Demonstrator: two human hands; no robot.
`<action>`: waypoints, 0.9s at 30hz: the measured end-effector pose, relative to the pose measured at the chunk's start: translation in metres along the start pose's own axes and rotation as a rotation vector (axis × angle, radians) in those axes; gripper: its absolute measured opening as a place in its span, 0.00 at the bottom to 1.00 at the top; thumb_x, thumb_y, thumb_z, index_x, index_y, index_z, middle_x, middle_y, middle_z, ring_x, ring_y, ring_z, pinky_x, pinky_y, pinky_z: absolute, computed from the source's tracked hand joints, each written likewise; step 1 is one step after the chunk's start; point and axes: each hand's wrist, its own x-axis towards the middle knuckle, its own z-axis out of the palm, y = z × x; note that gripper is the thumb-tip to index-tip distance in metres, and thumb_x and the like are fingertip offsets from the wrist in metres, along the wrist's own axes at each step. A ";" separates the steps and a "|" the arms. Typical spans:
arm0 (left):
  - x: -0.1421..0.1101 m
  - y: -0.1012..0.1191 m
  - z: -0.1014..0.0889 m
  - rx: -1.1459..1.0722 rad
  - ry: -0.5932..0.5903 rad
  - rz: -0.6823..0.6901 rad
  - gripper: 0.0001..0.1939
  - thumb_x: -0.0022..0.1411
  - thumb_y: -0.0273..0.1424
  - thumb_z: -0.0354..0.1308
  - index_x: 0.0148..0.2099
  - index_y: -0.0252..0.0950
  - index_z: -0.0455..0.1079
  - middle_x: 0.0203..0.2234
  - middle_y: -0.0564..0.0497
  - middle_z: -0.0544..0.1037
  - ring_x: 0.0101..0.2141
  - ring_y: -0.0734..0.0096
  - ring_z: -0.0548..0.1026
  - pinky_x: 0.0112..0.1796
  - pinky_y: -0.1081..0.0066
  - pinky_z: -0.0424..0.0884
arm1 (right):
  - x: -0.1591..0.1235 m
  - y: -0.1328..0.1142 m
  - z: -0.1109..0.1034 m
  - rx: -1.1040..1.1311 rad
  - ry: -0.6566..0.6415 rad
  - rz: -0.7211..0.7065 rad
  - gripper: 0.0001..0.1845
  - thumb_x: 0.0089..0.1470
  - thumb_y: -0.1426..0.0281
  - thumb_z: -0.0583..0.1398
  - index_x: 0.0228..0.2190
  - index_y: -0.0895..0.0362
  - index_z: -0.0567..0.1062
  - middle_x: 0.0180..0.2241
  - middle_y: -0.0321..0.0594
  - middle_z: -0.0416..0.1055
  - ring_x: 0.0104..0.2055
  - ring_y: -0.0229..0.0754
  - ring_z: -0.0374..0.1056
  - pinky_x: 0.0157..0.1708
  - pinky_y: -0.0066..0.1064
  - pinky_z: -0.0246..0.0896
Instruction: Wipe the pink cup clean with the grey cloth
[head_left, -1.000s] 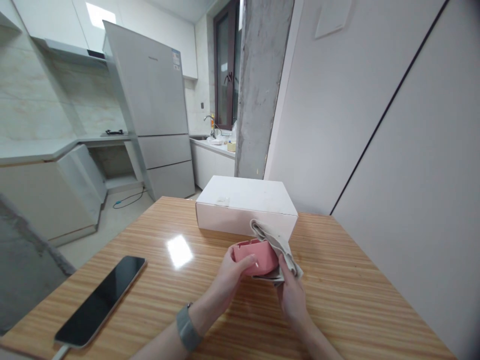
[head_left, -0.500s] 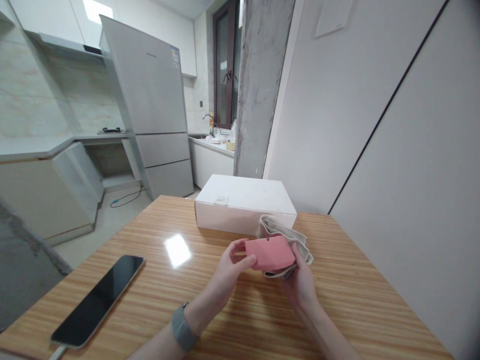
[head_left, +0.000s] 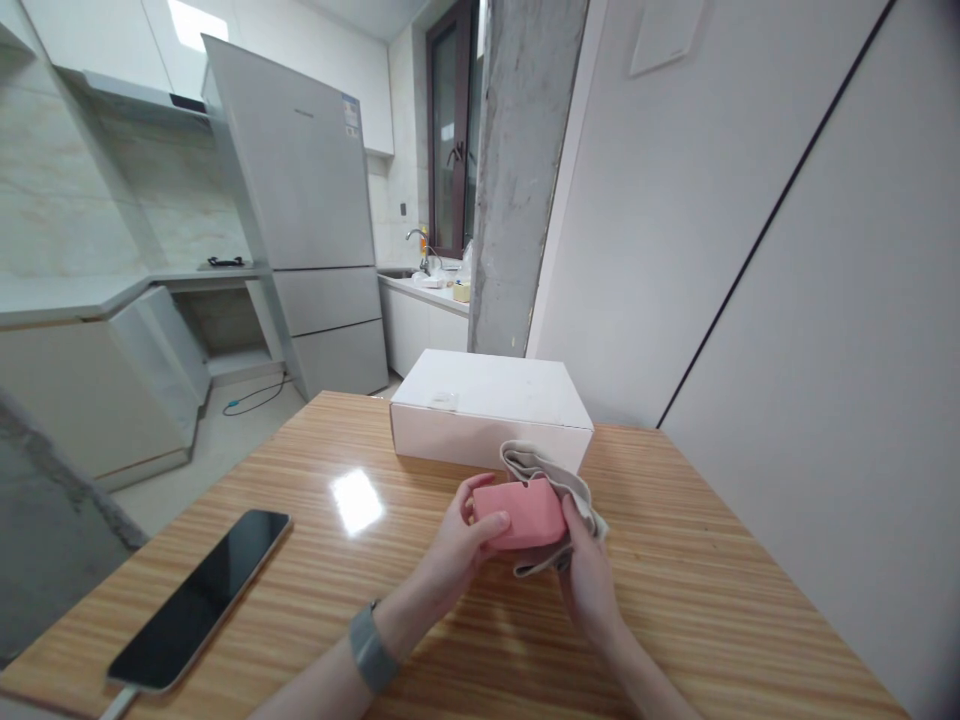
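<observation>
Above the table (head_left: 675, 620), left hand (head_left: 461, 545) grips the pink case (head_left: 521, 512); right hand (head_left: 589, 575) clasps the grey cloth (head_left: 551, 478).

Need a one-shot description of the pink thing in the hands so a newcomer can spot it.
Start at the striped wooden table and the white box at its far end. Just in front of the box, the left hand and right hand hold a small pink case against a beige cloth. It is the only pink item there.

No legible text or labels
</observation>
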 end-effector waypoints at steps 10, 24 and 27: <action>0.004 -0.010 0.000 0.019 0.035 -0.119 0.44 0.57 0.38 0.59 0.68 0.42 0.38 0.56 0.43 0.66 0.51 0.61 0.69 0.46 0.64 0.69 | 0.004 -0.005 0.002 -0.165 -0.003 -0.086 0.23 0.48 0.52 0.62 0.38 0.57 0.80 0.38 0.43 0.79 0.44 0.50 0.71 0.45 0.35 0.63; -0.003 0.019 0.006 0.024 -0.017 -0.092 0.27 0.54 0.43 0.62 0.52 0.32 0.69 0.47 0.41 0.76 0.48 0.54 0.72 0.47 0.62 0.68 | -0.002 -0.004 0.001 -0.285 -0.097 -0.049 0.25 0.52 0.49 0.58 0.34 0.59 0.80 0.32 0.42 0.79 0.39 0.48 0.71 0.38 0.32 0.63; -0.005 0.024 0.008 -0.002 -0.015 -0.105 0.27 0.56 0.41 0.62 0.55 0.36 0.65 0.49 0.41 0.74 0.46 0.55 0.74 0.43 0.59 0.71 | 0.000 0.000 0.001 -0.250 -0.122 -0.003 0.27 0.50 0.48 0.59 0.34 0.58 0.81 0.33 0.42 0.80 0.41 0.49 0.72 0.42 0.33 0.64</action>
